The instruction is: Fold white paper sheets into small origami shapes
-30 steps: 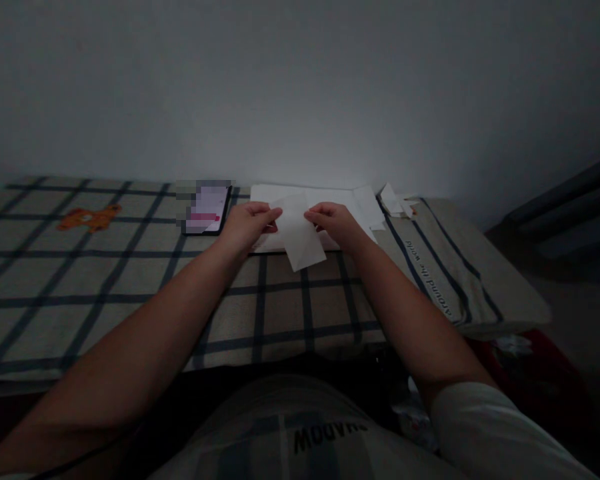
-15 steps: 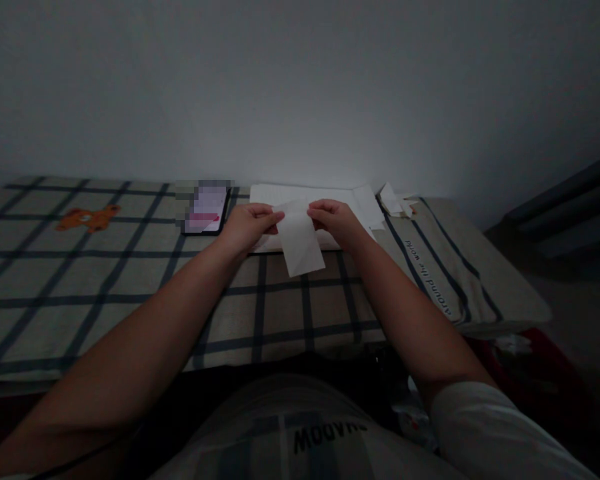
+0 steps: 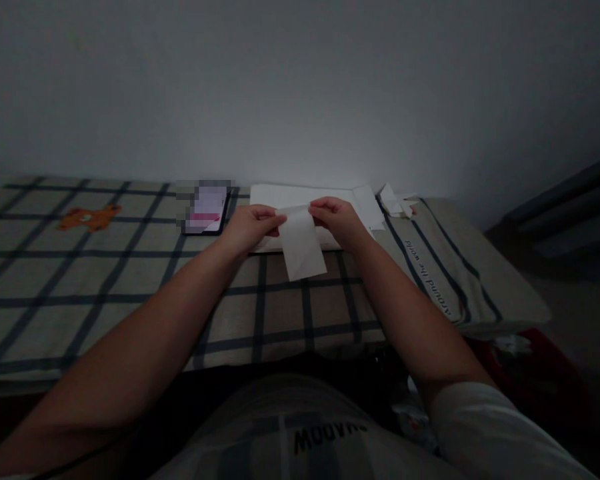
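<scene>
A small white sheet of paper (image 3: 303, 248) hangs between my two hands, its lower end over the front edge of the papers behind it. My left hand (image 3: 254, 227) pinches its left side near the top, thumb against fingers. On the other side, my right hand (image 3: 336, 219) is closed on the upper right corner. Beneath and behind both hands lies larger white paper (image 3: 300, 194), flat on the checked tablecloth (image 3: 280, 310); part of it is hidden by the hands and the small sheet.
Left of the hands lies a phone (image 3: 209, 210) with its screen lit. Crumpled paper scraps (image 3: 394, 201) sit to the right of the papers. An orange bear figure (image 3: 89, 218) shows at the left of the cloth. A pale wall (image 3: 300, 87) rises directly behind the table.
The small sheet has dropped slightly at its lower end, and its upper part looks flatter between the fingers. Both hands have barely shifted and keep their hold.
</scene>
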Available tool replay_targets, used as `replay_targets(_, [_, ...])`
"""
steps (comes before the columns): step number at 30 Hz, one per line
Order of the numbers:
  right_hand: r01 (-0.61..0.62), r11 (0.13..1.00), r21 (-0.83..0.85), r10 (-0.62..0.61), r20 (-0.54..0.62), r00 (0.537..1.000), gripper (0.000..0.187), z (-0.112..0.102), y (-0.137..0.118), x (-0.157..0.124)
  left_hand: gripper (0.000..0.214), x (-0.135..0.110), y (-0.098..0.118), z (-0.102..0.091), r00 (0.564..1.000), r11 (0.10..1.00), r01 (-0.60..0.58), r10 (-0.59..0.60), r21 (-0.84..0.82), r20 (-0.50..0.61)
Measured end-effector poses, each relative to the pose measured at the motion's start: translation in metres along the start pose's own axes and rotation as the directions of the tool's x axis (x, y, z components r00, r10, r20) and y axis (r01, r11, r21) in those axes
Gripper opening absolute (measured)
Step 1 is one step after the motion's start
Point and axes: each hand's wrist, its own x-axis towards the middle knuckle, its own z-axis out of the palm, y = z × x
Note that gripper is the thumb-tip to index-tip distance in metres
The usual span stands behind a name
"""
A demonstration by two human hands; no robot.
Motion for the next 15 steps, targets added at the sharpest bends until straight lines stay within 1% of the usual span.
replay_targets(9, [-0.017,1.000,0.024,0.016,0.035,0.999,0.024,0.0004,-0.0021,-0.0014,0.018,-0.0014,-0.0007,0.0000,1.000,1.000,0.018,-0.018,0.018,-0.009])
replay_targets(13, [-0.003,1.000,-0.009,0.004,0.028,1.000,0.019,0.0009,-0.0029,-0.0029,0.020,-0.0025,0.0009,0.0004,1.000,0.999,0.026,-0.026,0.028,0.012])
replay_targets(15, [-0.017,1.000,-0.010,0.017,0.025,1.000,0.018,0.0013,-0.0037,-0.0035,0.019,-0.0029,0.0020,0.0007,0.999,0.999,0.023,-0.024,0.022,0.021])
